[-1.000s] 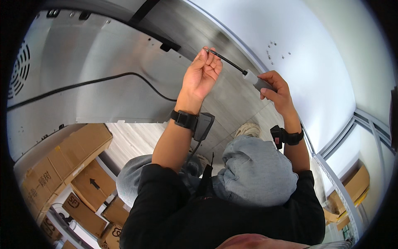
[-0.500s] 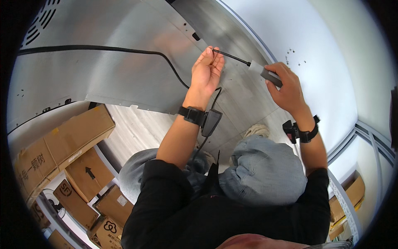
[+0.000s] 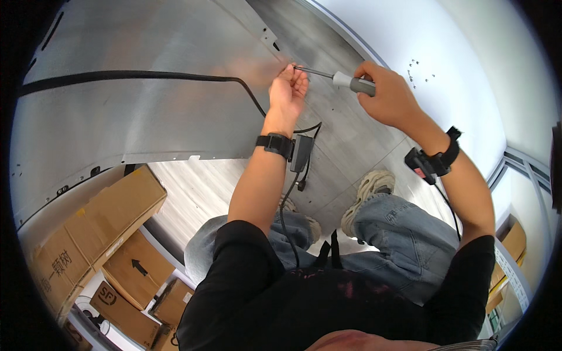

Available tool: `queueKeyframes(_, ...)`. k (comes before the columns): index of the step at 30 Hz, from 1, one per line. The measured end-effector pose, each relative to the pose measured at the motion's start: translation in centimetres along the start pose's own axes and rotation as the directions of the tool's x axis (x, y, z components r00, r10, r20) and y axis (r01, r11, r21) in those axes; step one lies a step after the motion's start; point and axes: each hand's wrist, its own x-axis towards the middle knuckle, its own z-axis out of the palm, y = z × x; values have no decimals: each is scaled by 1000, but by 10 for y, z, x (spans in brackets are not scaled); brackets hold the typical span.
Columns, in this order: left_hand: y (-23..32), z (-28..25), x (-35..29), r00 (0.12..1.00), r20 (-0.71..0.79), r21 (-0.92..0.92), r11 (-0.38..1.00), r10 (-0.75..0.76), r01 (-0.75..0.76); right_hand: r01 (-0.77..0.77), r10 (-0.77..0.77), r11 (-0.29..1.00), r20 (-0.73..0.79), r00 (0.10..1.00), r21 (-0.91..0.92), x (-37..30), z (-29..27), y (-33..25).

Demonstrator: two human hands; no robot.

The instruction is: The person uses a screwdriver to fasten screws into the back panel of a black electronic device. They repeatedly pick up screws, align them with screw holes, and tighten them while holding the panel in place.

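Note:
A grey-handled screwdriver (image 3: 353, 83) lies nearly level between my hands, its thin shaft pointing left. My right hand (image 3: 387, 96) is closed round the handle's rear end. At the tip, my left hand (image 3: 288, 90) pinches with thumb and forefinger beside the edge of a large sheet-metal panel (image 3: 175, 111). Whatever small piece sits in that pinch is too small to make out. The other left fingers curl loosely below the shaft. A bracket with holes (image 3: 269, 38) shows on the panel's edge, beyond my left hand.
A black cable (image 3: 146, 75) crosses the panel and bends down behind my left wrist. Several small dark screws (image 3: 414, 73) lie on the white surface at right. Cardboard boxes (image 3: 117, 205) are stacked at lower left. Grey plank flooring (image 3: 345, 134) shows between my hands and shoes.
My right hand has moved up and left with the screwdriver, and the shaft is more level. My left pinch has shifted slightly left, closer to the panel's edge.

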Motion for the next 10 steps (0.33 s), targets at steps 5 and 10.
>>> queueKeyframes(5, 26, -2, 25, 1000, -6, 70, 997, 25, -25, -183, 224, 913, -74, 972, 364, -7, 62, 2)
queueKeyframes(10, 40, -8, 48, 996, -10, 131, 988, 84, -82, -189, 319, 810, -146, 936, 555, -1, 115, 6)
